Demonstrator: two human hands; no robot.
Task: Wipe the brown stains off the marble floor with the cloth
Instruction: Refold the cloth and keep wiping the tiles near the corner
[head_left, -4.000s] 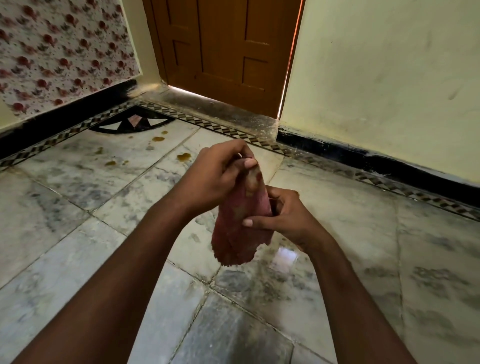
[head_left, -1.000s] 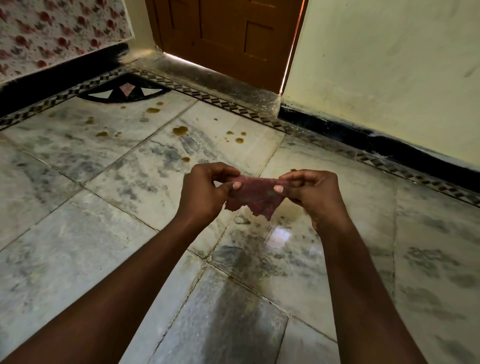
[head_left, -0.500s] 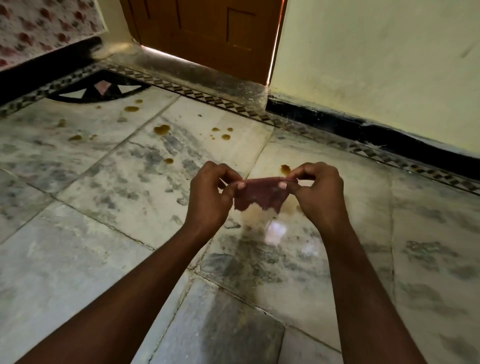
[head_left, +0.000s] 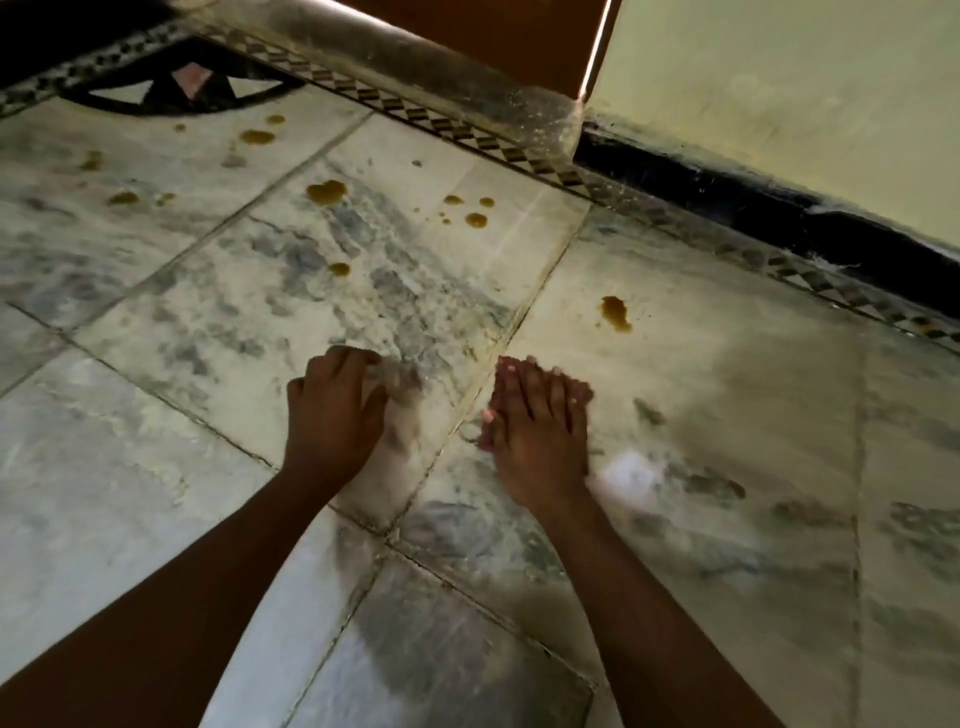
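None of the brown stains (head_left: 325, 191) look wiped yet; our right hand (head_left: 535, 431) presses the cloth (head_left: 488, 415) flat on the marble floor (head_left: 727, 415); our left hand (head_left: 332, 415) hovers curled, empty.

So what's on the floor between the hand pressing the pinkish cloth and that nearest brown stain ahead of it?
In the head view, only bare pale marble floor separates the right hand, flat on the pinkish cloth, from the nearest brown stain.
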